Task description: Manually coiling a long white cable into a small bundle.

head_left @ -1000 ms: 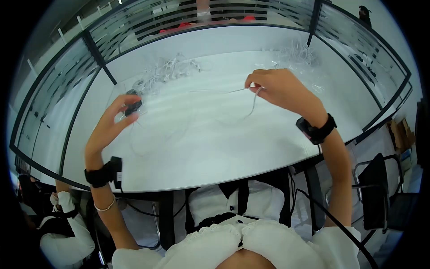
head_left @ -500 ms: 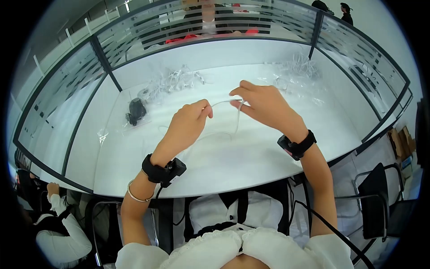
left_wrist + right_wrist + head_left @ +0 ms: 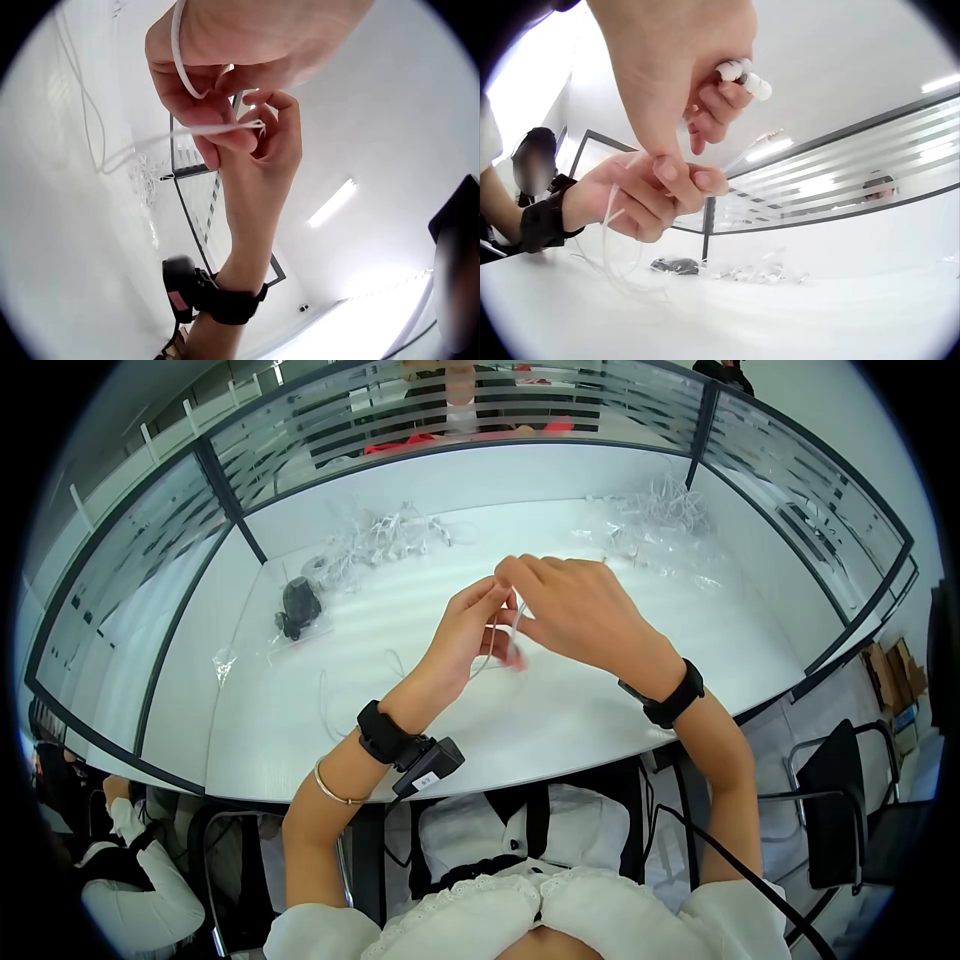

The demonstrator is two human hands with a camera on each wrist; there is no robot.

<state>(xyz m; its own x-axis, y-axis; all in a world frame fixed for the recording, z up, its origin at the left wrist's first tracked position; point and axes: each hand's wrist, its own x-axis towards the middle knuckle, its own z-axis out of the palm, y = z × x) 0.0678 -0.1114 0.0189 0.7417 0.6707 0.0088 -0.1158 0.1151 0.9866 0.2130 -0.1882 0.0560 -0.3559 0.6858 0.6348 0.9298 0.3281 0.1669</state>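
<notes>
My left hand [image 3: 455, 642] and right hand [image 3: 588, 610] meet above the middle of the table, fingertips close together. A thin white cable [image 3: 161, 136] runs between them, and its loops hang toward the tabletop. In the right wrist view, white earbuds [image 3: 756, 85] are held against the curled fingers of my right hand [image 3: 679, 67]. There my left hand [image 3: 630, 196] pinches the cable, with a slim plug [image 3: 766, 136] sticking out past its fingertips. Part of the cable is hidden behind the fingers.
A dark bagged object [image 3: 300, 605] lies at the table's left. Tangled white cables in clear plastic [image 3: 385, 540] sit at the back left, and another such pile [image 3: 665, 515] at the back right. Glass-topped partitions [image 3: 460, 460] surround the table [image 3: 600, 705]. A person sits beyond.
My left hand has moved from the dark object at the left to the middle and now pinches the cable. My right hand has come inward and lower, still gripping the cable.
</notes>
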